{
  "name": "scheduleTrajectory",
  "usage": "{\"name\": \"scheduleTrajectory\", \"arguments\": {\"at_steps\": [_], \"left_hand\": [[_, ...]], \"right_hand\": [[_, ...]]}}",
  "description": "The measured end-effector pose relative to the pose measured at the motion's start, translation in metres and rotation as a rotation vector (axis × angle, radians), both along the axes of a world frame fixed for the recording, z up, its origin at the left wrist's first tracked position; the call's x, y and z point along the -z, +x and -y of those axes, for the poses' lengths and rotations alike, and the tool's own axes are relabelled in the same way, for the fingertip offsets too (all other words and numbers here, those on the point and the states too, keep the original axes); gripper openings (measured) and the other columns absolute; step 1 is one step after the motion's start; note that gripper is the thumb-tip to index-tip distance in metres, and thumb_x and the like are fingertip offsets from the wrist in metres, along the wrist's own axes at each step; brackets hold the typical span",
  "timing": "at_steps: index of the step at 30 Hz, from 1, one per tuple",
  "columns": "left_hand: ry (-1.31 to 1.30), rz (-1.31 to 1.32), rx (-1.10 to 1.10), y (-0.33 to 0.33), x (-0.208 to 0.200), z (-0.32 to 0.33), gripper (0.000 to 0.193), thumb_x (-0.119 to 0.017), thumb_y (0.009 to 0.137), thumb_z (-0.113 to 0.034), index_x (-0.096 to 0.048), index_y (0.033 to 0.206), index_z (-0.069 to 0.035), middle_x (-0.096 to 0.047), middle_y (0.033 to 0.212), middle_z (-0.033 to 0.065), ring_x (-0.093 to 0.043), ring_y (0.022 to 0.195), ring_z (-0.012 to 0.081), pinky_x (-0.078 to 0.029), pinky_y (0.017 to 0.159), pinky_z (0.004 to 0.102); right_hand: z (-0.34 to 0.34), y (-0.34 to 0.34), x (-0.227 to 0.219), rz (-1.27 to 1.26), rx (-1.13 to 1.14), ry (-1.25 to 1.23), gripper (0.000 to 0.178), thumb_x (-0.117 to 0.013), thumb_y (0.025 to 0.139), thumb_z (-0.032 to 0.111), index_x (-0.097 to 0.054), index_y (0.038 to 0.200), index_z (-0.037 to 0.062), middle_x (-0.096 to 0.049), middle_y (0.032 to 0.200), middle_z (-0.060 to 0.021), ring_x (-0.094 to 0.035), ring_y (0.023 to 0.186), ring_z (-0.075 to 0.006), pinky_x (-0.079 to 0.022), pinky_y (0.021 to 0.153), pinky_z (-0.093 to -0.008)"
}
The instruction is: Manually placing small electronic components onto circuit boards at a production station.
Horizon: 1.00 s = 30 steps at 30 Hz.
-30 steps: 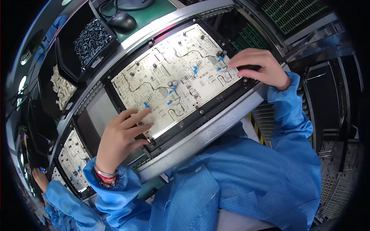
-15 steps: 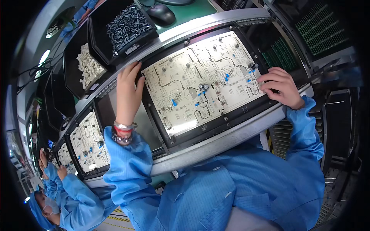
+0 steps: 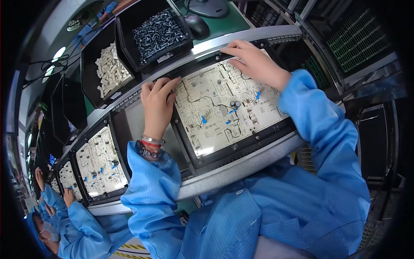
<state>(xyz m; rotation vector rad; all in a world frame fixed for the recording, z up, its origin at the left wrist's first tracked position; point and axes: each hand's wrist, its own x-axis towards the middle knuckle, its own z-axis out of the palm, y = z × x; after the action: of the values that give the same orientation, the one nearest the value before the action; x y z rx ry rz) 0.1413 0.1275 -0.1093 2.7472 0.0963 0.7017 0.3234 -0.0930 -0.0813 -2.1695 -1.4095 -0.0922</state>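
A pale circuit board [image 3: 202, 129] lies in a black carrier frame [image 3: 224, 154] in front of me, with blue parts and dark round capacitors [image 3: 235, 104] standing on it. My left hand [image 3: 158, 105] is at the board's far left corner, its fingers bent, apart and touching near the frame edge. My right hand [image 3: 256, 64] reaches over the far side of the board, covering part of it. Its thumb and fingers are apart near the frame's far edge. I see nothing held in either hand.
Black bins of dark small parts [image 3: 159, 34] and white parts [image 3: 113, 69] stand beyond the metal rail [image 3: 241, 166]. A black mouse [image 3: 197, 26] lies behind. Leftward on the line sits another board [image 3: 101, 162]; a masked co-worker in blue [image 3: 86, 224] works there.
My right hand has moved from the board's right edge to its far edge, left and away from me. My left hand's fingers have bent and shifted toward the board's corner. The view has shifted slightly.
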Motion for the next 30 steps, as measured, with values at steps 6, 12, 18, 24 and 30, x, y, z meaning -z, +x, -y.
{"name": "scheduleTrajectory", "arguments": {"at_steps": [6, 12, 18, 24, 30], "left_hand": [[0.064, -0.013, 0.002, -0.002, -0.005, -0.001, 0.03, -0.065, 0.073, -0.007, -0.068, 0.101, -0.018, -0.056, 0.095, -0.0018, -0.043, 0.088, 0.0254, -0.033, 0.085, 0.0367], [0.145, 0.01, 0.008, -0.001, -0.005, 0.002, 0.021, -0.063, 0.074, -0.007, -0.07, 0.093, -0.016, -0.056, 0.096, -0.0001, -0.045, 0.093, 0.0262, -0.033, 0.088, 0.0391], [0.188, -0.029, -0.005, -0.009, -0.007, 0.001, 0.026, -0.061, 0.075, -0.004, -0.07, 0.097, -0.016, -0.055, 0.1, 0.0017, -0.044, 0.101, 0.0285, -0.031, 0.093, 0.0415], [0.232, -0.072, 0.008, -0.007, -0.01, 0.004, 0.032, -0.058, 0.075, -0.002, -0.069, 0.099, -0.018, -0.054, 0.104, 0.0037, -0.042, 0.106, 0.0318, -0.031, 0.093, 0.0446], [0.175, -0.102, 0.0, -0.007, -0.006, 0.002, 0.028, -0.06, 0.078, -0.007, -0.069, 0.101, -0.02, -0.054, 0.108, 0.0052, -0.041, 0.111, 0.0339, -0.031, 0.093, 0.045]], "right_hand": [[-0.025, 0.011, 0.033, -0.148, 0.096, 0.108, 0.014, -0.065, 0.078, 0.008, -0.06, 0.089, -0.0009, -0.058, 0.089, -0.011, -0.056, 0.085, -0.0245, -0.045, 0.077, -0.034], [-0.039, -0.014, 0.028, -0.212, 0.291, 0.097, 0.012, -0.066, 0.079, 0.013, -0.061, 0.077, 0.0011, -0.06, 0.073, -0.0119, -0.059, 0.073, -0.0263, -0.045, 0.067, -0.0355], [-0.016, 0.011, 0.02, -0.016, 0.103, 0.124, 0.017, -0.066, 0.079, 0.016, -0.065, 0.088, 0.0018, -0.063, 0.08, -0.0132, -0.06, 0.081, -0.0301, -0.047, 0.074, -0.0381], [0.059, 0.069, 0.03, 0.292, 0.456, -0.053, 0.016, -0.063, 0.079, 0.014, -0.066, 0.093, 0.0057, -0.059, 0.091, -0.0107, -0.055, 0.093, -0.0299, -0.043, 0.083, -0.0392], [0.049, 0.071, 0.021, 0.044, 0.397, 0.123, 0.011, -0.066, 0.078, 0.014, -0.063, 0.076, 0.0038, -0.058, 0.079, -0.0102, -0.057, 0.077, -0.0294, -0.045, 0.07, -0.0384]]}}
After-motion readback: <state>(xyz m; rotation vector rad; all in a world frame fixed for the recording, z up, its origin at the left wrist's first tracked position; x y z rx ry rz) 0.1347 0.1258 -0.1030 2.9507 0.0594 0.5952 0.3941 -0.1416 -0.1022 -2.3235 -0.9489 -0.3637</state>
